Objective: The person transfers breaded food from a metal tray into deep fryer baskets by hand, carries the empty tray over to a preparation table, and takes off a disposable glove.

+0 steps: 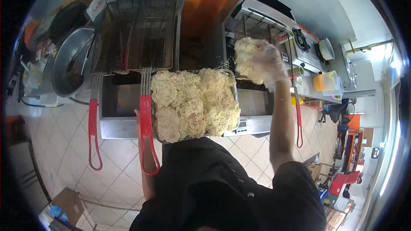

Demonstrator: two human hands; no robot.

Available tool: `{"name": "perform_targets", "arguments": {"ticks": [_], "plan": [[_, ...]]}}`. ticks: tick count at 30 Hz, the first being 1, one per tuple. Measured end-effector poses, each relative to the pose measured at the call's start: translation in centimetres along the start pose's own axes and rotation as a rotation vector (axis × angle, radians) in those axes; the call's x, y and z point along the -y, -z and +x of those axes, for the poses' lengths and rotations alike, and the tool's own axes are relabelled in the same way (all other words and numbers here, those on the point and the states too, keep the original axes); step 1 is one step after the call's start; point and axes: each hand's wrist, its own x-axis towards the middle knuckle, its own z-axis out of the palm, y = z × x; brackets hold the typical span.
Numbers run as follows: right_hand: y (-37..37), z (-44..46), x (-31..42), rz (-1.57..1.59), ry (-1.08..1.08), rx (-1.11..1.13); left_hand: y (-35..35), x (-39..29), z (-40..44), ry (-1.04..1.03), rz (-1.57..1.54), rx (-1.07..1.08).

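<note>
My right hand (274, 65), in a clear plastic glove, grips a flour-coated piece of breaded chicken (250, 60) in front of the right fryer's basket. Pale crumbs hang in the air to its left. Several more breaded pieces (192, 105) fill a tray (236, 92) held close to my apron. At the tray's left side is my left hand (137, 114), its fingers mostly hidden by the tray and a red basket handle (147, 134).
Wire fryer baskets (152, 34) rest in the left fryer, red handles jutting toward me. The right fryer's basket (257, 25) has a red handle (299, 124) too. A large metal bowl (72, 62) stands far left; a stove burner (302, 38) and white pot (326, 49) are right.
</note>
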Motion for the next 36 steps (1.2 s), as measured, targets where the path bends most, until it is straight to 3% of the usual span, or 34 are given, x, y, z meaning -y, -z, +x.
{"name": "perform_targets", "arguments": {"ticks": [1, 6, 8, 11, 12, 14, 16, 18, 19, 21, 22, 25, 31, 36], "plan": [[0.8, 0.1, 1.1, -0.017, 0.049, -0.02, 0.5, 0.3, 0.4, 0.007, 0.018, 0.003], [9.0, 5.0, -2.6, -1.007, 0.478, -0.094, 0.2, -0.3, 0.1, 0.052, 0.068, -0.049], [10.9, 5.1, -3.9, -0.988, 0.389, -0.014, 0.2, -0.2, -0.4, -0.001, 0.088, -0.014], [8.1, 0.3, 1.0, -0.886, 0.001, -0.119, 0.8, 0.1, 0.2, 0.06, 0.109, -0.074], [6.5, -0.7, 2.0, -0.879, 0.025, -0.236, 0.7, 0.0, 0.1, 0.058, 0.098, -0.048], [8.1, -0.7, 0.1, -0.764, 0.116, -0.062, 0.5, -0.4, -0.2, 0.056, 0.096, -0.028], [1.2, -3.5, 2.1, -0.76, -0.095, -0.071, 0.1, -0.6, -0.2, 0.062, 0.111, -0.054], [-1.3, -2.5, -3.6, -0.663, -0.066, 0.076, -0.3, -0.8, -0.2, 0.066, 0.129, -0.088], [-2.7, -2.4, -5.1, -0.866, 0.092, 0.175, -0.2, -0.8, -0.3, 0.067, 0.14, -0.097], [-4.5, -0.2, -10.8, -0.909, 0.165, 0.147, -0.4, -1.0, -0.2, 0.077, 0.151, -0.102], [-5.1, 1.7, -14.1, -0.751, 0.075, 0.027, -0.6, -1.3, -0.3, 0.088, 0.149, -0.104], [-7.4, 2.0, -11.9, -1.047, -0.059, 0.128, -1.2, -0.9, -0.1, 0.033, 0.109, -0.187], [-7.7, 2.0, -14.6, -0.953, 0.179, 0.009, -4.1, -2.6, -1.9, -0.018, 0.008, -0.234], [-6.7, 0.2, -11.8, -0.698, 0.126, 0.081, -5.0, -3.2, -2.3, 0.001, 0.04, -0.261]]}}
